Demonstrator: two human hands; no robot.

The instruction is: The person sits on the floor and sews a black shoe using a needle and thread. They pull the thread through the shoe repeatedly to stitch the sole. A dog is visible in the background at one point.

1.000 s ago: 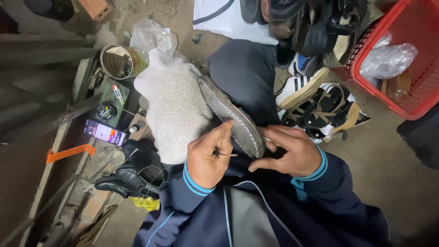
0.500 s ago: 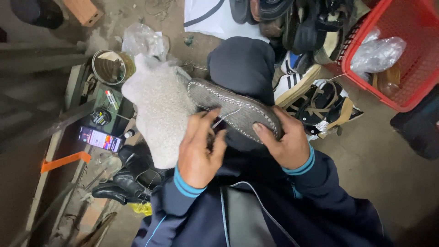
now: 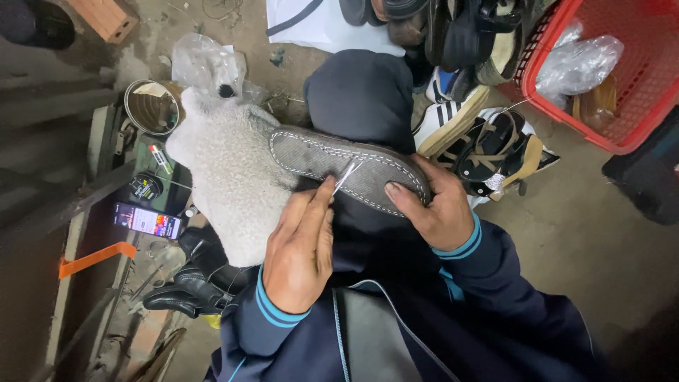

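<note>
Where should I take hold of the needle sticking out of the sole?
Grip the needle low on its bare shaft, just above the sole, coming from the near side where the left hand already pinches it. It stands tilted off the sole; the right hand holds the sole's near end.

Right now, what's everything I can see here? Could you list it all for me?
fleecy boot: one, grey-white, on the lap, grey sole up
needle: one, silvery, at the sole
round tin: one, upper left
phone: one, screen lit, left
black shoe: one, lower left
shoe pile: mixed colours, upper right
basket: one, red, top right
left hand: pinching the needle
right hand: gripping the sole's end
</note>
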